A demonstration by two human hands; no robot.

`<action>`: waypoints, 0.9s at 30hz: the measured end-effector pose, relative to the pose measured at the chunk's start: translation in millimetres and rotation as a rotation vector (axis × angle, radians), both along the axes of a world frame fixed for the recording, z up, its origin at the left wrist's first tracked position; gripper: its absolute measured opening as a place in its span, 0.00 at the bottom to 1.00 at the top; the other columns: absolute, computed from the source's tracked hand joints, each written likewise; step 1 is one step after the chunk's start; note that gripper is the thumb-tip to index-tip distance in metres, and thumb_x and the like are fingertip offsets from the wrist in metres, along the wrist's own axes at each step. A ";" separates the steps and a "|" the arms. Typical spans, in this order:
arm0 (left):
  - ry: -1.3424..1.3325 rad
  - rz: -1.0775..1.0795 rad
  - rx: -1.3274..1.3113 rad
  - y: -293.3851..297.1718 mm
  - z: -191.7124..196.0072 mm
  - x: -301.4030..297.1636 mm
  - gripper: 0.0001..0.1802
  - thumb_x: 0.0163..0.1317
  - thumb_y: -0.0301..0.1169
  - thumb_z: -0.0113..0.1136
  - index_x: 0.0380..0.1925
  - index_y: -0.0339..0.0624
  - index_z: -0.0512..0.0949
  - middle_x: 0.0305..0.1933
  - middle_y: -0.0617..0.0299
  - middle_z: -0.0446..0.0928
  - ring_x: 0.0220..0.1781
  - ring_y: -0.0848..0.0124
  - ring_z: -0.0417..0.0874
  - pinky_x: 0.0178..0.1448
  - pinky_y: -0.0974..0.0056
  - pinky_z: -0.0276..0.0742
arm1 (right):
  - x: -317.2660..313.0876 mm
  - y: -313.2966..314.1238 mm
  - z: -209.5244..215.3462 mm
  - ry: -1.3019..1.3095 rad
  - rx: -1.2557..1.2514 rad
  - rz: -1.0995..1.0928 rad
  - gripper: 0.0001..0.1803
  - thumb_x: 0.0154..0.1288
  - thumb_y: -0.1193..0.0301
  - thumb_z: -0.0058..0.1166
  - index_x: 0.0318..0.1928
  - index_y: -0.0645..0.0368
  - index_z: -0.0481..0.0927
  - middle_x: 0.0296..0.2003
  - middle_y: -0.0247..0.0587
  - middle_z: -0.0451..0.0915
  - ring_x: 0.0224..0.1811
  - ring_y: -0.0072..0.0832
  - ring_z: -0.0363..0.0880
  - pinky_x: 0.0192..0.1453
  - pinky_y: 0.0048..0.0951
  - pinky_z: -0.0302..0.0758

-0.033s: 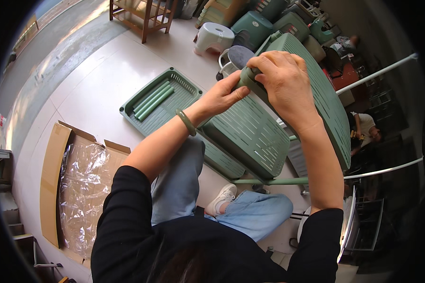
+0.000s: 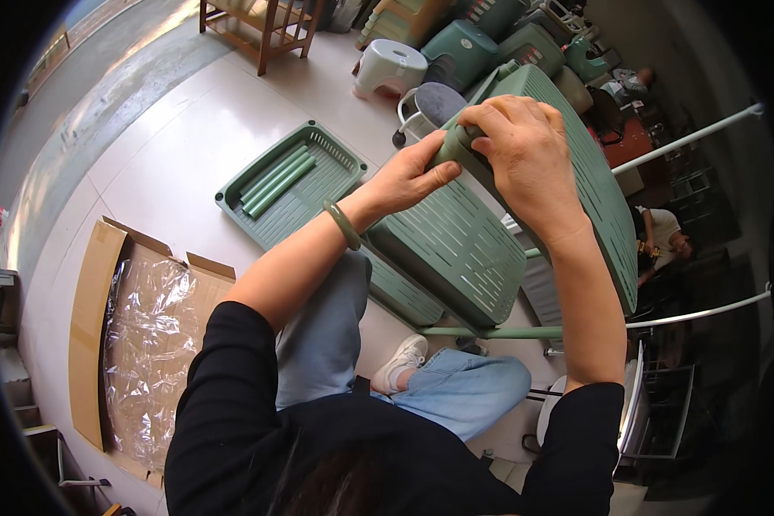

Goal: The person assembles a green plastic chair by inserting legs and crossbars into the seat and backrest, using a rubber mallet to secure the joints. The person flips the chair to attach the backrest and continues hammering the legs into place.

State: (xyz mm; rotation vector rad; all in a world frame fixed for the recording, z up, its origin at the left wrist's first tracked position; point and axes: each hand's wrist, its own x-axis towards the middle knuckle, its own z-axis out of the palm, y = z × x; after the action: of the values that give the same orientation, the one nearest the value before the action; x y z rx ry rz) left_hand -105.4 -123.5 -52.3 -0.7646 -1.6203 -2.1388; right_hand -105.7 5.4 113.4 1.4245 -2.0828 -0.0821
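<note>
A green plastic rack with slatted shelf trays leans in front of me, its upper tray tilted on edge and a middle tray below it. My left hand, with a green bangle on the wrist, closes round the near-left corner of the upper tray, thumb on top. On that same corner, my right hand curls its fingers over the rim; the fingertips partly hide the corner fitting. Left of the rack lies a loose green tray holding several green tubes.
An open cardboard box with clear plastic wrap lies at the left. A white stool and green bins stand behind the rack. Pale poles reach out to the right, where another person is seen. My legs flank the rack's base.
The upper tray's held corner has shifted slightly down and right with both hands still on it. Otherwise the view has barely moved.
</note>
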 end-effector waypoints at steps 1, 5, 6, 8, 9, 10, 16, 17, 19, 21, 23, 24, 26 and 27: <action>0.010 0.040 -0.074 -0.8 -0.4 0.2 0.23 0.70 0.42 0.56 0.58 0.39 0.67 0.40 0.69 0.70 0.42 0.81 0.67 0.47 0.72 0.69 | -1.5 -0.2 2.5 0.001 0.016 -0.034 0.12 0.54 0.75 0.60 0.41 0.50 0.81 0.38 0.31 0.80 0.47 0.31 0.77 0.57 0.35 0.66; 0.017 0.103 -0.075 1.8 0.9 1.8 0.23 0.69 0.42 0.57 0.56 0.39 0.68 0.38 0.66 0.70 0.39 0.78 0.68 0.46 0.70 0.70 | -1.6 -2.0 6.8 -0.053 0.061 -0.042 0.14 0.54 0.79 0.59 0.41 0.52 0.79 0.39 0.31 0.79 0.49 0.32 0.76 0.58 0.37 0.63; 0.040 0.113 -0.056 2.3 1.0 1.9 0.23 0.69 0.42 0.57 0.56 0.39 0.68 0.37 0.65 0.71 0.39 0.77 0.68 0.46 0.69 0.70 | -0.8 -3.0 7.5 -0.062 0.061 -0.028 0.14 0.53 0.79 0.59 0.41 0.52 0.79 0.39 0.31 0.79 0.49 0.32 0.76 0.58 0.37 0.63; 0.084 0.177 -0.076 4.3 0.9 2.0 0.23 0.69 0.41 0.57 0.56 0.39 0.68 0.37 0.64 0.72 0.39 0.76 0.70 0.45 0.69 0.70 | 1.4 -3.8 9.2 -0.083 0.062 -0.026 0.14 0.53 0.79 0.59 0.41 0.53 0.80 0.39 0.32 0.79 0.49 0.32 0.76 0.58 0.36 0.63; 0.119 0.215 -0.078 6.0 0.5 1.8 0.23 0.69 0.41 0.58 0.55 0.39 0.68 0.37 0.63 0.73 0.39 0.76 0.70 0.45 0.68 0.70 | 2.4 -3.9 10.3 -0.085 0.082 -0.024 0.13 0.52 0.79 0.60 0.40 0.53 0.80 0.38 0.32 0.79 0.48 0.32 0.76 0.57 0.36 0.63; 0.135 0.268 -0.033 9.3 0.0 2.7 0.23 0.68 0.39 0.58 0.57 0.40 0.66 0.36 0.60 0.75 0.36 0.73 0.73 0.42 0.67 0.71 | 3.3 -3.9 11.6 -0.086 0.104 -0.021 0.13 0.52 0.78 0.60 0.40 0.52 0.80 0.38 0.32 0.79 0.48 0.33 0.76 0.57 0.36 0.63; 0.035 0.320 0.002 15.5 -4.6 7.2 0.29 0.63 0.36 0.63 0.60 0.45 0.63 0.41 0.50 0.78 0.40 0.50 0.81 0.43 0.56 0.76 | 2.4 -8.4 21.7 -0.162 0.183 0.015 0.13 0.51 0.78 0.61 0.39 0.53 0.80 0.36 0.34 0.79 0.45 0.35 0.77 0.57 0.37 0.65; 0.047 0.350 0.011 16.4 -5.0 7.7 0.29 0.62 0.35 0.64 0.60 0.45 0.63 0.41 0.50 0.78 0.41 0.50 0.81 0.43 0.56 0.76 | 2.0 -9.3 22.8 -0.183 0.189 0.024 0.13 0.51 0.79 0.61 0.39 0.53 0.79 0.36 0.34 0.79 0.45 0.35 0.77 0.57 0.38 0.65; 0.073 0.408 0.030 19.6 -5.2 7.8 0.30 0.61 0.34 0.65 0.61 0.47 0.63 0.41 0.50 0.78 0.41 0.50 0.81 0.43 0.56 0.76 | 1.1 -10.1 24.2 -0.181 0.190 0.025 0.13 0.50 0.79 0.61 0.38 0.54 0.80 0.35 0.35 0.79 0.45 0.35 0.77 0.56 0.38 0.66; 0.135 0.482 0.009 22.7 -5.3 5.2 0.32 0.60 0.33 0.66 0.61 0.48 0.62 0.42 0.50 0.78 0.42 0.50 0.81 0.43 0.55 0.76 | 0.1 -9.8 24.5 -0.207 0.178 0.033 0.13 0.50 0.80 0.61 0.38 0.55 0.80 0.35 0.36 0.80 0.44 0.36 0.77 0.56 0.38 0.66; 0.171 0.514 0.004 25.2 -6.0 2.5 0.33 0.58 0.32 0.67 0.62 0.49 0.62 0.42 0.50 0.78 0.42 0.49 0.81 0.43 0.54 0.77 | -1.3 -8.9 23.8 -0.263 0.145 0.038 0.13 0.49 0.80 0.60 0.37 0.56 0.80 0.35 0.37 0.80 0.44 0.38 0.77 0.56 0.38 0.67; 0.172 0.509 0.009 26.0 -6.6 1.5 0.34 0.58 0.32 0.67 0.62 0.49 0.62 0.42 0.50 0.78 0.42 0.49 0.81 0.44 0.54 0.77 | -2.2 -8.6 23.2 -0.275 0.145 0.053 0.12 0.49 0.81 0.60 0.37 0.57 0.80 0.35 0.37 0.80 0.44 0.38 0.77 0.55 0.38 0.68; 0.182 0.530 0.003 27.4 -6.8 -0.9 0.34 0.57 0.31 0.68 0.61 0.48 0.62 0.43 0.49 0.78 0.43 0.48 0.81 0.43 0.53 0.77 | -4.5 -8.7 22.2 -0.310 0.123 0.057 0.12 0.49 0.81 0.60 0.37 0.58 0.80 0.35 0.39 0.80 0.44 0.40 0.77 0.55 0.38 0.68; 0.189 0.556 -0.007 28.2 -6.5 -1.6 0.35 0.56 0.31 0.68 0.61 0.47 0.62 0.43 0.49 0.78 0.43 0.48 0.81 0.43 0.53 0.77 | -5.6 -9.1 21.7 -0.301 0.127 0.065 0.12 0.49 0.81 0.60 0.37 0.58 0.80 0.34 0.39 0.80 0.43 0.40 0.77 0.55 0.38 0.69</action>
State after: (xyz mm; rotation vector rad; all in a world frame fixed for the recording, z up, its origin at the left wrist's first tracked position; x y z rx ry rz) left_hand -107.0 -95.3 -58.8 -0.4314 -1.5186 -1.6175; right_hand -111.4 -3.7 135.1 1.6650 -2.3039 0.0291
